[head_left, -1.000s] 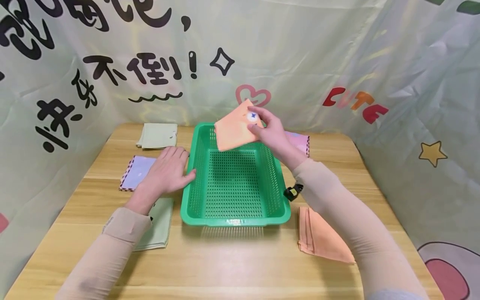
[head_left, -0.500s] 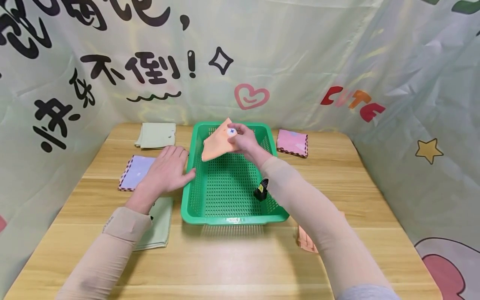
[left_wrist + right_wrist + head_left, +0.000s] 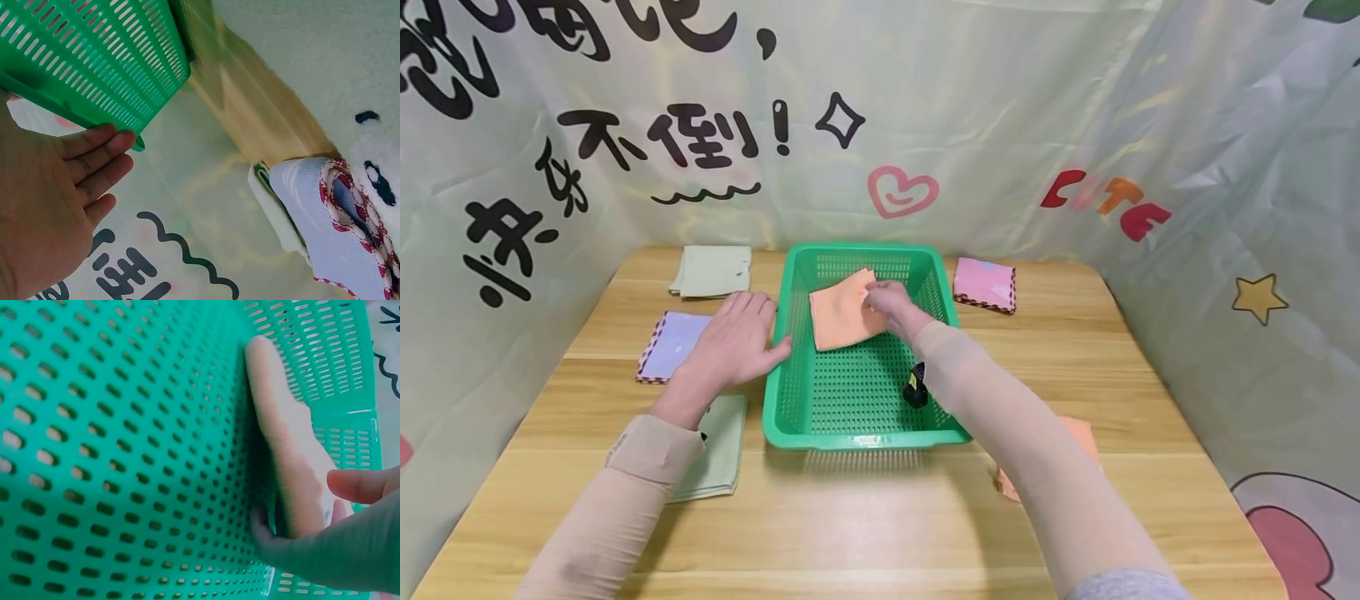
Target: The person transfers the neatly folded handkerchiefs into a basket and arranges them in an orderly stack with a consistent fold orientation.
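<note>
As the nearer right hand (image 3: 898, 308) pinches the cloth (image 3: 842, 315) at its right edge, the rest stretches leftward in the basket (image 3: 850, 404), left hand (image 3: 736, 340) straight-fingered at the rim (image 3: 771, 412).

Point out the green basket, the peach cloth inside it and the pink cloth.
Green basket (image 3: 853, 387), head view: bare part of its perforated floor.
Peach cloth (image 3: 844, 313), head view: middle of its visible face.
Pink cloth (image 3: 984, 284), head view: middle of its top.
</note>
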### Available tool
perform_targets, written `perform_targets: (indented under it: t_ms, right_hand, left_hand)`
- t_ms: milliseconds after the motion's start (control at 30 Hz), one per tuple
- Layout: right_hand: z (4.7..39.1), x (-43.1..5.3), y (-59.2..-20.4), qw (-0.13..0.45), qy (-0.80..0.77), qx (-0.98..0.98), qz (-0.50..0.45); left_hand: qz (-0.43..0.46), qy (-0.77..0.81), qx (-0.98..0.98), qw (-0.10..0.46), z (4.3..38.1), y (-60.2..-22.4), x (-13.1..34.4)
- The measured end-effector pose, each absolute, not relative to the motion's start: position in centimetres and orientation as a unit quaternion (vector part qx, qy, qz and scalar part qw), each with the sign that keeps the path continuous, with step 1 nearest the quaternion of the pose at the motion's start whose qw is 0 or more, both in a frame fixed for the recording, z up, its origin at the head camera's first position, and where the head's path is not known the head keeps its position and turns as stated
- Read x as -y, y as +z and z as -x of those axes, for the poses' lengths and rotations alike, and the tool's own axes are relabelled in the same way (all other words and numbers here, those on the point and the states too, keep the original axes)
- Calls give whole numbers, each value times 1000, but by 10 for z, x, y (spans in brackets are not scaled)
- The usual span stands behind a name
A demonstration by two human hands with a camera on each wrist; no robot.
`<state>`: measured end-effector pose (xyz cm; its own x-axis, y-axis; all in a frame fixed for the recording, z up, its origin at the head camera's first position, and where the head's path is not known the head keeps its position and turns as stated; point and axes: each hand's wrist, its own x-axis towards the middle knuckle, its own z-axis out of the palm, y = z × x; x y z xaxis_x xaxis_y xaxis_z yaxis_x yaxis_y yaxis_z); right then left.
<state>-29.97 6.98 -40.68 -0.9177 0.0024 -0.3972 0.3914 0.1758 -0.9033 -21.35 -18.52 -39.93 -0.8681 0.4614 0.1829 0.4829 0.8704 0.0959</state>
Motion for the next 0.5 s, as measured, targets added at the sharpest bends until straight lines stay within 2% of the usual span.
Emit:
perform_targets:
  t_ms: [267, 500]
  right_hand:
    - [300, -69, -412, 135, -592, -785, -127]
    - [301, -64, -419, 111, -595, -792, -78]
  left_hand:
    - [247, -72, 963, 81, 214, -400, 187]
    - [245, -73, 964, 77, 213, -400, 187]
